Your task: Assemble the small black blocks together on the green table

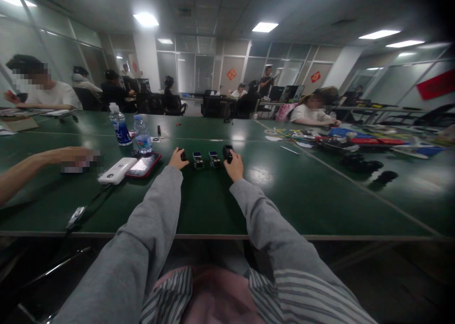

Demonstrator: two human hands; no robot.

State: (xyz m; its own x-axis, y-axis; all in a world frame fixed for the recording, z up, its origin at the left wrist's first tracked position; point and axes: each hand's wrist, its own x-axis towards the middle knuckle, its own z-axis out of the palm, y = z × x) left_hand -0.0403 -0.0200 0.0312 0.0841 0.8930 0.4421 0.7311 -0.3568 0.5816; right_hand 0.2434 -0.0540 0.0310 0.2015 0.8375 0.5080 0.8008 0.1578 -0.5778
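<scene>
Both my arms reach forward in grey sleeves over the green table [209, 203]. My left hand [175, 160] curls around a small black object [182, 154], thumb and fingers against its sides; its kind is too small to tell. A boxy black device [227, 151] is gripped in my right hand [235, 166], which covers its right side. Between my hands two small circuit boards with screens, a left board [197, 161] and a right board [214, 160], rest side by side on the tabletop, apart from my fingers.
To the left are a red-edged phone [144, 165], a white power bank [117, 171] with a cable and two bottles, one blue-labelled [120, 127]. Another person's hand [71, 155] reaches in there. A pen [289, 150], tangled cables and black items lie to the right.
</scene>
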